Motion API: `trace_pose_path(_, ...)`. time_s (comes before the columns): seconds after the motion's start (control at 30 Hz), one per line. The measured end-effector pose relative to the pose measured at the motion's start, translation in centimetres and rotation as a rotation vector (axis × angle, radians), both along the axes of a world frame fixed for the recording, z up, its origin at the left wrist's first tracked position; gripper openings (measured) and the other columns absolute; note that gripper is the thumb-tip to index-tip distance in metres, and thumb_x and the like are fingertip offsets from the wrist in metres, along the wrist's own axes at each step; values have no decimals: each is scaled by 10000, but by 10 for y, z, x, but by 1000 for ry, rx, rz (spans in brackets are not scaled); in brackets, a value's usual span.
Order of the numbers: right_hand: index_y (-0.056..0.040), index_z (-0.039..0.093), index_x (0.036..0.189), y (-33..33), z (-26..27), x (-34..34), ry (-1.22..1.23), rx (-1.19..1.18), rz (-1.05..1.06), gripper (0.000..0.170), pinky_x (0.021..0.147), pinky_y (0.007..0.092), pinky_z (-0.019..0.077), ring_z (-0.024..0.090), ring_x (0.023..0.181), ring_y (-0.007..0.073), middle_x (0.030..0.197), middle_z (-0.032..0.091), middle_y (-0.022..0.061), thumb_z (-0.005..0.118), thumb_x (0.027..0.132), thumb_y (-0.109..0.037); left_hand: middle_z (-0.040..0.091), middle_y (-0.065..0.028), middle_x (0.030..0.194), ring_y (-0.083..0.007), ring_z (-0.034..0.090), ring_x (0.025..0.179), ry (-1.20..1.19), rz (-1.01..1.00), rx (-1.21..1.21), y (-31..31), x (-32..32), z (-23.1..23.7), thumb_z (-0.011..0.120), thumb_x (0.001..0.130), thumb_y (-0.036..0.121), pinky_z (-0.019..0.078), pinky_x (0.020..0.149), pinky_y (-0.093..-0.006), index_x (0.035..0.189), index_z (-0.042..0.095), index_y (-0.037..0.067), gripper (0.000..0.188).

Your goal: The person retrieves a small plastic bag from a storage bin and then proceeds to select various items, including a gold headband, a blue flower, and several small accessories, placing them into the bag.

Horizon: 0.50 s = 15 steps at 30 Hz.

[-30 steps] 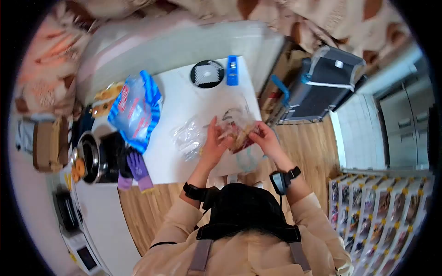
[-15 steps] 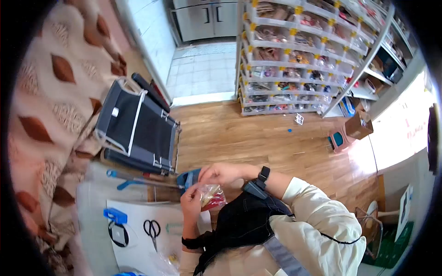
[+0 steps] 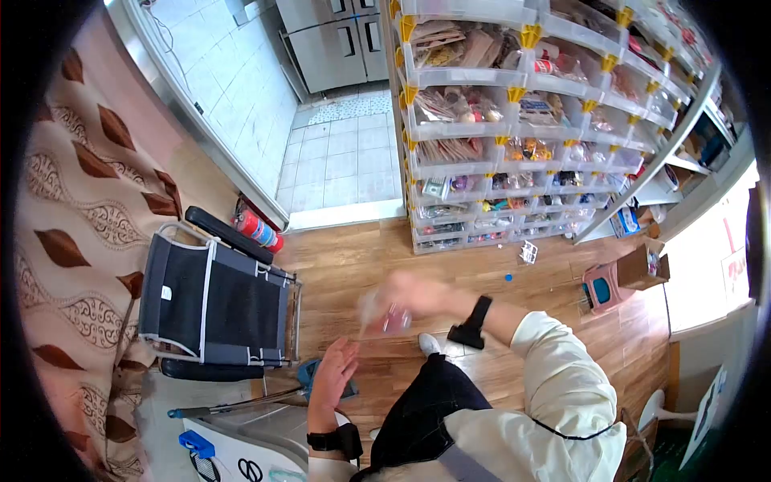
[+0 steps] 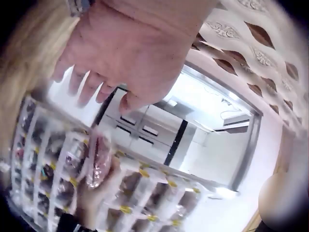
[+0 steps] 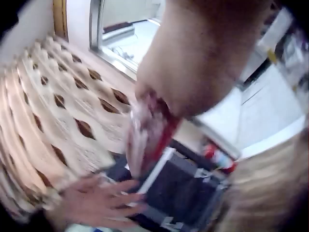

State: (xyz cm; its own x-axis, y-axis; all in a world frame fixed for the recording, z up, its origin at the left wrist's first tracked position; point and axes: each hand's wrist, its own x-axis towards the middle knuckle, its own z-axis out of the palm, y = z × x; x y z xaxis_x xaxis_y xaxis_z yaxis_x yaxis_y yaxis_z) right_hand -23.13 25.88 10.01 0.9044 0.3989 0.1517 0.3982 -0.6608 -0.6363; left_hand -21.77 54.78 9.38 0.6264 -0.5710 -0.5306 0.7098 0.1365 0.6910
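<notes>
Right hand (image 3: 418, 294) — the nearer of the two, and the one bearing the load — grips a small clear plastic bag with dark red contents (image 3: 389, 319). In the head view the bag lies at the left, lower side of the right fingers, above the wood-plank floor (image 3: 333, 265). In the right wrist view its long axis runs outward from the right fingers, slanting down; in the head view blur hides the exact angle.

Left hand (image 3: 333, 374) is beneath and to the left of the bag, fingers spread and fairly straight, gripping nothing that shows. Left wrist view puts a gap between those fingers and the bag; whether a loose edge brushes them in the head view cannot be told.

Look of the bag: shiny, thin film, crinkled, with bright glints; red-to-pink stuff inside, too blurred to name. Appears light and limp; likely to flex in the grip.

Around: tall rack of clear plastic drawers with yellow corner pieces (image 3: 514, 153) stands beyond the right hand. Dark grey folding lounger with a pale tube frame (image 3: 241, 301) at left. White table (image 3: 233, 440) at lower left, a blue boxy object (image 3: 197, 443) on it.
</notes>
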Motion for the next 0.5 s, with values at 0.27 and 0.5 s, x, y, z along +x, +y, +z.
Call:
trace_pose_path(0.27, -29, 463, 941, -268, -42, 82, -468, -631, -888, 222, 761, 352, 394, 454, 885, 278, 982, 457, 132, 457, 728, -91, 540, -133, 1053, -213, 525, 924, 107, 205, 402, 25, -12, -32, 475, 830, 290, 407, 805, -315, 1126, 428, 68, 373)
trace_pose_path(0.5, -133, 521, 900, -327, -74, 122, -481, -775, -816, 189, 713, 353, 424, 513, 848, 237, 893, 505, 87, 480, 718, -165, 560, -99, 957, -195, 532, 864, 273, 414, 545, 101, -30, -76, 489, 804, 331, 414, 751, -318, 1039, 478, 78, 346)
